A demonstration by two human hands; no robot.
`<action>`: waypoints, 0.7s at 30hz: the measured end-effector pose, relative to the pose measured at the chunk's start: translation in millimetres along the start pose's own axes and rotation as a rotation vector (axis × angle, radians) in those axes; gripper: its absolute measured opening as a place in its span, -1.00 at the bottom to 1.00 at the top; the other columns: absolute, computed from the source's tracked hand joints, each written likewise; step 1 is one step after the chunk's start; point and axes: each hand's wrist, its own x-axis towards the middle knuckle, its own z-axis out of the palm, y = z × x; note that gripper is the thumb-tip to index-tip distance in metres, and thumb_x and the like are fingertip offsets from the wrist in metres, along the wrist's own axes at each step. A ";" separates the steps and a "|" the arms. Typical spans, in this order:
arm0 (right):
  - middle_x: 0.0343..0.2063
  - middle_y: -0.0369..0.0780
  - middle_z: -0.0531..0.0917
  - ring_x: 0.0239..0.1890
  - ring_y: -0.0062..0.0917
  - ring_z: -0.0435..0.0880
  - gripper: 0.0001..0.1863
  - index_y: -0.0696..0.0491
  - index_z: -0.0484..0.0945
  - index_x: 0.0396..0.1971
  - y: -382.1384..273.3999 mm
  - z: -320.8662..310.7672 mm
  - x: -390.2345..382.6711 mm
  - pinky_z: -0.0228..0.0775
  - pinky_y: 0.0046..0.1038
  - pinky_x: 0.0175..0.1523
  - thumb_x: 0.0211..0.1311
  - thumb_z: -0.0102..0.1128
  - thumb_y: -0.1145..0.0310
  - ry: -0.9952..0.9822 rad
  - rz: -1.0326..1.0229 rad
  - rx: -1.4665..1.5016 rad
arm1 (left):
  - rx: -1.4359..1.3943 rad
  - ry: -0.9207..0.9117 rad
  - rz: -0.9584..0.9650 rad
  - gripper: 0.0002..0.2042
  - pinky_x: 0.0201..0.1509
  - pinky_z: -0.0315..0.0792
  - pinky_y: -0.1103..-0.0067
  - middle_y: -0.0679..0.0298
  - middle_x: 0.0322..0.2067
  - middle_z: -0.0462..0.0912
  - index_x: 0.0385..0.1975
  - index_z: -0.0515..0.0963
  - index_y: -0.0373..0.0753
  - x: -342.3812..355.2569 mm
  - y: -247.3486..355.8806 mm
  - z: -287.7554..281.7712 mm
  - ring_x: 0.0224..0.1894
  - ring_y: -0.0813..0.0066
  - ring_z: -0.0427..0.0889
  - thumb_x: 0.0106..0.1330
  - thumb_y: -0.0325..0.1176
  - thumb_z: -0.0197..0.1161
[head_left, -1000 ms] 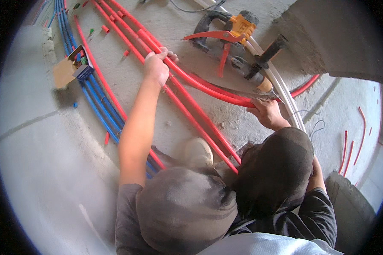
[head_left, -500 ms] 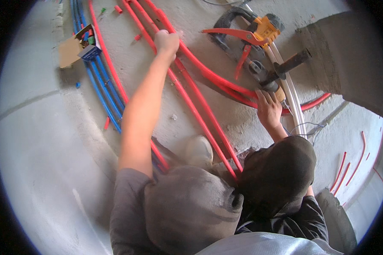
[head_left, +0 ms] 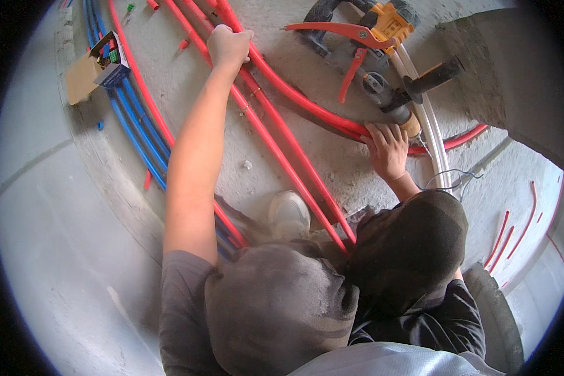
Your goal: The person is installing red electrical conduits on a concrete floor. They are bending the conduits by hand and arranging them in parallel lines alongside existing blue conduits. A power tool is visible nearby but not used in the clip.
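My left hand [head_left: 229, 47] is closed at the far end of the red pipes, its fingertips reaching the thick bent red pipe [head_left: 288, 91]. My right hand [head_left: 387, 150] curls its fingers over the same pipe farther along, where it curves off to the right. Two straight red pipes [head_left: 276, 153] run between my arms toward my knees. Close beside my right hand lies a yellow and black rotary hammer drill [head_left: 388, 94]. An orange-red pipe cutter [head_left: 348, 34] with spread handles rests against the drill.
Blue pipes [head_left: 135, 109] and another red pipe [head_left: 145, 94] run along the left wall. An open small cardboard box [head_left: 81, 78] sits on them. White pipes [head_left: 429, 125] pass beneath the drill. A concrete block [head_left: 511, 69] stands at the right; my shoe [head_left: 288, 216] is between the pipes.
Both hands have shifted slightly up and left in the picture, along with the surroundings. My right hand's fingers now lie more fully over the bent pipe.
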 end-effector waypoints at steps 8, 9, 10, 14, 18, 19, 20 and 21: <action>0.01 -0.23 0.63 0.07 -0.24 0.58 -0.58 -0.05 0.67 0.17 -1.7 23.4 -5.8 0.38 -0.18 0.15 0.35 0.39 0.21 0.038 0.096 -0.009 | -0.202 0.054 -0.016 -0.72 -0.57 0.69 0.43 0.12 -0.39 0.73 -0.30 0.60 -0.44 -4.3 -12.0 2.5 -0.49 0.38 0.75 0.30 -0.33 0.52; 0.02 -0.23 0.64 0.08 -0.24 0.58 -0.58 -0.05 0.67 0.18 -3.4 23.2 -5.6 0.38 -0.17 0.17 0.35 0.39 0.23 0.058 0.103 -0.013 | -0.203 0.061 -0.022 -0.73 -0.57 0.69 0.43 0.13 -0.41 0.72 -0.32 0.60 -0.43 -6.1 -11.0 2.4 -0.50 0.39 0.74 0.31 -0.33 0.51; 0.04 -0.22 0.64 0.10 -0.23 0.58 -0.58 -0.05 0.67 0.18 -5.3 23.1 -4.9 0.38 -0.16 0.18 0.35 0.39 0.24 0.078 0.111 -0.016 | -0.203 0.068 -0.028 -0.73 -0.57 0.68 0.44 0.14 -0.43 0.72 -0.33 0.60 -0.42 -6.5 -9.7 1.6 -0.51 0.39 0.74 0.32 -0.33 0.50; 0.07 -0.22 0.65 0.13 -0.19 0.58 -0.60 -0.04 0.67 0.20 -10.1 26.0 -3.2 0.39 -0.12 0.26 0.39 0.33 0.35 0.099 0.162 0.002 | -0.242 0.043 -0.044 -0.74 -0.57 0.68 0.45 0.16 -0.46 0.70 -0.39 0.61 -0.40 -5.9 -11.9 -2.1 -0.53 0.41 0.72 0.30 -0.32 0.49; 0.09 -0.25 0.66 0.15 -0.20 0.58 -0.59 -0.04 0.66 0.22 -10.3 24.1 0.5 0.40 -0.13 0.25 0.37 0.32 0.39 0.110 0.138 0.006 | -0.270 0.072 -0.052 -0.73 -0.60 0.65 0.45 0.18 -0.51 0.67 -0.47 0.58 -0.37 -5.5 -8.3 -3.3 -0.56 0.40 0.69 0.26 -0.31 0.51; 0.09 -0.25 0.66 0.14 -0.20 0.58 -0.59 -0.04 0.67 0.20 -8.7 23.6 1.0 0.39 -0.14 0.25 0.36 0.32 0.40 0.123 0.113 0.008 | -0.266 0.072 -0.048 -0.73 -0.60 0.65 0.44 0.19 -0.51 0.66 -0.48 0.58 -0.36 -3.3 -5.6 -3.9 -0.57 0.40 0.69 0.25 -0.32 0.51; 0.08 -0.26 0.66 0.14 -0.21 0.59 -0.59 -0.05 0.68 0.19 -6.3 23.0 1.6 0.39 -0.14 0.25 0.34 0.33 0.41 0.133 0.089 0.009 | -0.263 0.070 -0.048 -0.72 -0.60 0.65 0.44 0.20 -0.52 0.65 -0.50 0.57 -0.36 -1.8 -4.3 -3.6 -0.57 0.40 0.69 0.25 -0.32 0.52; 0.08 -0.27 0.66 0.14 -0.22 0.59 -0.59 -0.05 0.68 0.18 -5.9 20.9 2.9 0.39 -0.15 0.24 0.33 0.33 0.42 0.140 0.066 0.013 | -0.289 0.070 -0.059 -0.73 -0.61 0.65 0.43 0.22 -0.53 0.64 -0.52 0.56 -0.35 0.8 -6.1 -3.8 -0.57 0.39 0.69 0.24 -0.33 0.51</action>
